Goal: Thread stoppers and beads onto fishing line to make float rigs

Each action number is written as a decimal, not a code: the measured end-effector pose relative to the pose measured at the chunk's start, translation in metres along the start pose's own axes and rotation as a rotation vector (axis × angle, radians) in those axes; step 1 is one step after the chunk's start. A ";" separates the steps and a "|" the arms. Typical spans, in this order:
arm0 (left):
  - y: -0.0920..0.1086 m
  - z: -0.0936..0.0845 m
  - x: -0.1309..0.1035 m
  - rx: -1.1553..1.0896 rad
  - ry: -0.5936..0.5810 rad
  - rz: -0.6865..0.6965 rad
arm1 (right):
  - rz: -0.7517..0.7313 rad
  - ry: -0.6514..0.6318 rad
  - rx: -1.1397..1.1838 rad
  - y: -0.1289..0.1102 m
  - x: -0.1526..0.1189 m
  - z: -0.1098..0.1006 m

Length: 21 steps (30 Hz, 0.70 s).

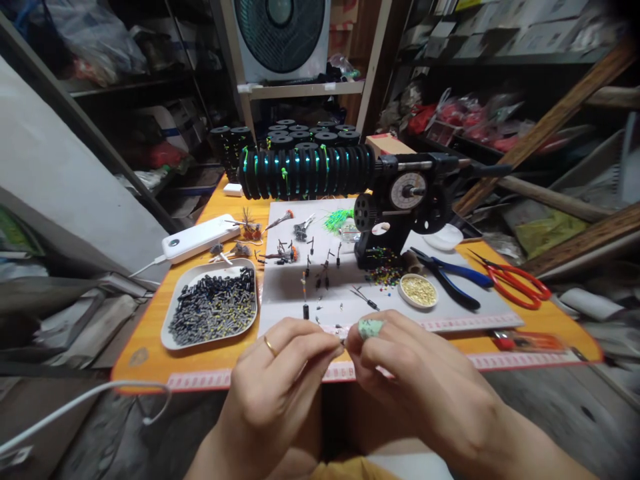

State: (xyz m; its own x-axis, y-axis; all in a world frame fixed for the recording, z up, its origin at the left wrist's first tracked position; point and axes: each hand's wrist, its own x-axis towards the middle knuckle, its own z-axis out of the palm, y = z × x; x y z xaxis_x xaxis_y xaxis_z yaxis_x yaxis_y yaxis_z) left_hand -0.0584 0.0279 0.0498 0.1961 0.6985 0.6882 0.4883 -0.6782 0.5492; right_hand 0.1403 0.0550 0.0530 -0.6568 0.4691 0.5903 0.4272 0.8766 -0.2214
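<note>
Black cylinder [306,311] just beyond left grip [280,373]; right grip [417,370] alongside; both pinched, anything held indiscernible

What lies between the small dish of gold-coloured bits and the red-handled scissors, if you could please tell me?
In the head view, the blue-handled pliers lie between the dish and the scissors.

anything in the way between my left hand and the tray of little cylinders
Nothing visible stands between your left hand and the tray; the narrow gap at its near right corner shows orange tabletop.
</note>
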 end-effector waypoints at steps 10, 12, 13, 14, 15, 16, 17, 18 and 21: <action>0.000 -0.003 0.005 -0.140 0.054 -0.046 | -0.027 -0.044 0.024 0.005 0.001 -0.004; 0.001 -0.002 0.006 -0.167 0.054 -0.064 | -0.074 -0.015 0.019 0.004 0.004 -0.007; 0.001 -0.002 0.006 -0.177 0.052 -0.076 | -0.102 0.005 0.016 0.003 0.006 -0.008; 0.001 -0.002 0.006 -0.189 0.046 -0.094 | -0.129 0.021 0.015 0.003 0.008 -0.009; 0.002 -0.002 0.006 -0.201 0.038 -0.119 | -0.154 0.042 0.021 0.002 0.010 -0.011; 0.002 -0.002 0.006 -0.217 0.030 -0.155 | -0.158 0.064 0.035 0.001 0.012 -0.012; 0.002 -0.002 0.006 -0.242 0.026 -0.200 | -0.139 0.098 0.052 0.000 0.014 -0.012; 0.003 -0.003 0.005 -0.278 0.024 -0.254 | -0.090 0.142 0.070 -0.001 0.015 -0.012; 0.005 -0.005 0.006 -0.439 0.041 -0.437 | 0.116 0.240 0.127 -0.007 0.021 -0.010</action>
State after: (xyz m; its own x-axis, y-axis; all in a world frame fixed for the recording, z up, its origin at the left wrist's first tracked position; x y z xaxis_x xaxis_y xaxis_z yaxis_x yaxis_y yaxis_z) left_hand -0.0589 0.0274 0.0584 0.0197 0.9295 0.3682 0.1193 -0.3679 0.9222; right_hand 0.1303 0.0576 0.0746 -0.4358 0.5414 0.7190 0.3993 0.8322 -0.3847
